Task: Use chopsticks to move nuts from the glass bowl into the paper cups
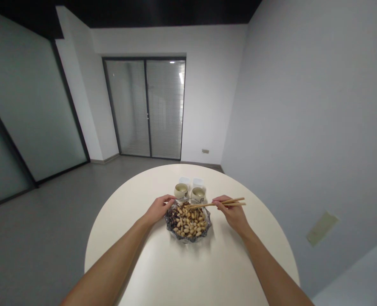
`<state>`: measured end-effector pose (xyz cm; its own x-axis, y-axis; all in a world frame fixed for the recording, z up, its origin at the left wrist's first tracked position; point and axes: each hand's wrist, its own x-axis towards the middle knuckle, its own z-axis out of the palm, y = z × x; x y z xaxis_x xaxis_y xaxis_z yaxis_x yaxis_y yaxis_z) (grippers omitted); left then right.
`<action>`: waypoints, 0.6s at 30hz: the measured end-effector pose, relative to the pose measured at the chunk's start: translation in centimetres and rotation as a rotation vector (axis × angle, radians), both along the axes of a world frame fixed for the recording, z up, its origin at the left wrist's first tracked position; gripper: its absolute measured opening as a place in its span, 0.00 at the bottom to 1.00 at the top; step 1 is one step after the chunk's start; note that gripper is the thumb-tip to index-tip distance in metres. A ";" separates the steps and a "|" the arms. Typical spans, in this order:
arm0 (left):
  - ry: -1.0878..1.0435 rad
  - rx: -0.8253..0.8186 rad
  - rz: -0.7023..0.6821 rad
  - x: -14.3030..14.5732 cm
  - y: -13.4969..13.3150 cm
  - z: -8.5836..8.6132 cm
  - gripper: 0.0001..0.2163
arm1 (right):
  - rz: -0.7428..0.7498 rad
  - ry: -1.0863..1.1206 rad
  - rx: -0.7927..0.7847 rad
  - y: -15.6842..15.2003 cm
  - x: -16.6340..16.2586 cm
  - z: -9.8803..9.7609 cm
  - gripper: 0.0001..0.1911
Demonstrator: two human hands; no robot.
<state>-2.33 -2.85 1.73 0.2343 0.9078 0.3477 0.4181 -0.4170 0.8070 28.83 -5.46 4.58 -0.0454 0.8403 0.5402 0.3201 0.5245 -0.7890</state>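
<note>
A glass bowl (208, 224) with a scalloped rim holds pale nuts and some dark pieces; it sits near the middle of a round white table (163, 263). My left hand (158, 208) rests at the bowl's left rim, fingers curled against it. My right hand (231, 212) grips a pair of wooden chopsticks (215, 204), whose tips reach left over the nuts at the bowl's far side. Two small beige cups (181, 191) stand just beyond the bowl.
Two small white containers (197, 182) stand behind the cups. The table's far edge lies close behind them. A grey wall runs along the right, and glass sliding doors (147, 108) close off the back of the room.
</note>
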 end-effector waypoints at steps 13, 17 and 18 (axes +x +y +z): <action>0.009 -0.015 0.013 0.1 -0.5 0.7 0.17 | -0.019 -0.015 -0.011 0.0 0.1 0.0 0.17; 0.000 -0.004 0.006 0.1 -0.5 0.7 0.16 | -0.018 0.012 -0.007 -0.1 -0.1 0.3 0.19; -0.001 -0.003 0.005 0.1 -0.4 0.6 0.16 | -0.021 0.018 -0.009 -0.1 -0.2 0.3 0.19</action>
